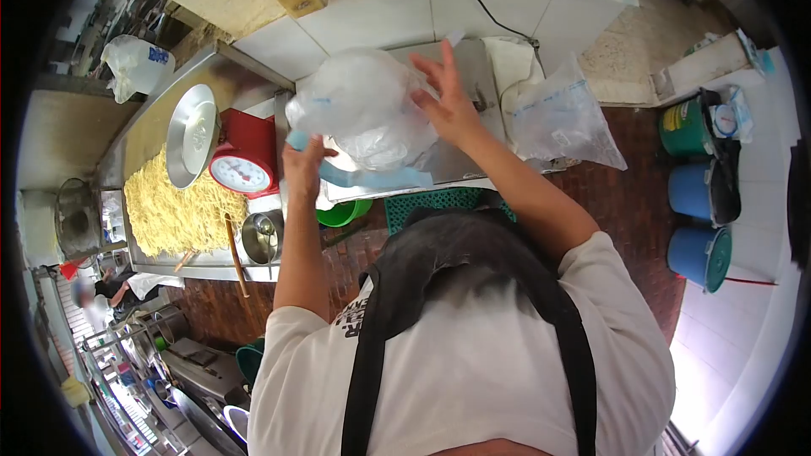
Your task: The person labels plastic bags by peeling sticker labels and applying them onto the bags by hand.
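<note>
A clear, crumpled plastic bag (363,89) sits bunched up on the metal counter in front of me. My right hand (448,97) is at its right side, fingers spread, the lower ones against the plastic. At the bag's lower left is my left hand (304,165), thumb and fingers apart, with something light blue at a fingertip. Whether that hand touches the bag, I cannot tell. Along the counter's front edge, just right of this hand, runs a light blue strip (376,177). Another clear plastic bag (562,118) lies to the right.
Left of me stand a red dial scale (243,156) with a metal pan (193,135), a heap of yellow noodles (173,211), a wooden stick (235,257) and a metal pot (262,236). Lidded buckets (699,257) line the right wall. A person's arm (118,291) shows far left.
</note>
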Tool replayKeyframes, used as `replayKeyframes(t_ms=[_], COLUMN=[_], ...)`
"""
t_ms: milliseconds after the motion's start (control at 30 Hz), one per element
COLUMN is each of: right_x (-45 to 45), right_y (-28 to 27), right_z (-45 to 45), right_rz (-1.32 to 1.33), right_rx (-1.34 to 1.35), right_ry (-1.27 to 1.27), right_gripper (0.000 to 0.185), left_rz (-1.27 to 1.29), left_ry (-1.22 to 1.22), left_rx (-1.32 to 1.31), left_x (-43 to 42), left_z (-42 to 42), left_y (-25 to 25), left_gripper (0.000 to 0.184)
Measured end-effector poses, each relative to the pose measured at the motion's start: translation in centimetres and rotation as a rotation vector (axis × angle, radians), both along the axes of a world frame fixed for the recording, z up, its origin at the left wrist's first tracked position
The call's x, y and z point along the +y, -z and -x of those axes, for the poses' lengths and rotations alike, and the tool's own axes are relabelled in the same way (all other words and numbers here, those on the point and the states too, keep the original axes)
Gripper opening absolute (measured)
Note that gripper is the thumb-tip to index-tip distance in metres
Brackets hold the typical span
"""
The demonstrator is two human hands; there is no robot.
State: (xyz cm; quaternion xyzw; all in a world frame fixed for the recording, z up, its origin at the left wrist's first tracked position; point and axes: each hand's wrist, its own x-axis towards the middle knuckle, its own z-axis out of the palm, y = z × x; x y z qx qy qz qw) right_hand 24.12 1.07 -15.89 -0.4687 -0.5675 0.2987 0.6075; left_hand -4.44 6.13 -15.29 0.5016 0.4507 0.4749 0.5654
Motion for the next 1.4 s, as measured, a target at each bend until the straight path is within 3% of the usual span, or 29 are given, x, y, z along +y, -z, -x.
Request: replayKeyframes(t_ms=[167, 300, 400, 467, 500, 533, 600, 700, 767, 833, 933, 1067, 1167, 1267, 1400], right_x=[-4.1, -1.3, 0.1, 0.5, 0.6, 0.4, 0.6, 0.7, 0.4, 0.4, -0.9, -3.7, -4.8, -4.3, -3.3], right_y=[-0.9, -0.5, 0.4, 0.8, 0.8, 0.8, 1.0, 1.1, 0.4, 1.4, 0.7, -4.7, -9.3, -11.9, -11.9], right_z=[2.4, 1.6, -0.2, -1.4, -1.9, -2.3, -2.7, -2.3, -2.3, -2.3, -2.6, -4.0, -5.0, -3.2, -1.3], right_rz=[0.009, 0.109, 0.114, 0.110, 0.107, 0.106, 0.137, 0.193, 0.165, 0.127, 0.167, 0.263, 0.103, 0.374, 0.510], right_rx=[-0.038, 0.003, -0.058, -0.124, -0.123, -0.121, -0.106, -0.095, -0.106, -0.112, -0.098, -0.165, 0.127, 0.436, 0.487], right_ry=[-0.025, -0.046, -0.122, -0.153, -0.181, -0.208, -0.221, -0.218, -0.215, -0.201, -0.093, 0.257, 0.129, -0.088, -0.123], right_gripper=[0.110, 0.115, 0.117, 0.121, 0.121, 0.120, 0.121, 0.122, 0.121, 0.118, 0.100, 0.073, 0.042, 0.034, 0.037], left_rz=[-0.192, -0.233, -0.114, -0.006, 0.126, 0.055, -0.351, -0.926, -0.821, -0.374, -0.292, -0.384, -0.387, -0.460, -0.476], left_ry=[0.087, 0.017, 0.027, 0.057, -0.005, -0.085, -0.046, 0.053, 0.052, 0.038, -0.089, -0.077, -0.101, -0.064, -0.072], left_rx=[0.164, 0.508, 0.536, 0.341, 0.488, 0.360, 0.154, 0.677, 0.802, 0.703, 0.537, 0.526, 0.532, 0.576, 0.560], left_x=[1.2, 0.6, -2.8, -2.4, -1.3, -1.0, -1.9, -2.6, -2.0, -0.3, 0.1, -1.0, -1.0, -1.2, -1.7], left_z=[-3.5, -4.3, -5.7, -3.8, -2.4, -2.0, -3.3, -8.2, -10.0, -10.6, -10.4, -10.7, -10.7, -10.6, -10.7], left_y=[-2.7, 2.6, -1.3, -0.1, -1.1, -3.5, -10.9, -17.4, -17.4, -15.2, -14.6, -14.9, -14.9, -14.4, -14.5], left_gripper=[0.038, 0.038, 0.038, 0.032, 0.033, 0.041, 0.063, 0.061, 0.051, 0.039, 0.030, 0.030, 0.032, 0.035, 0.035])
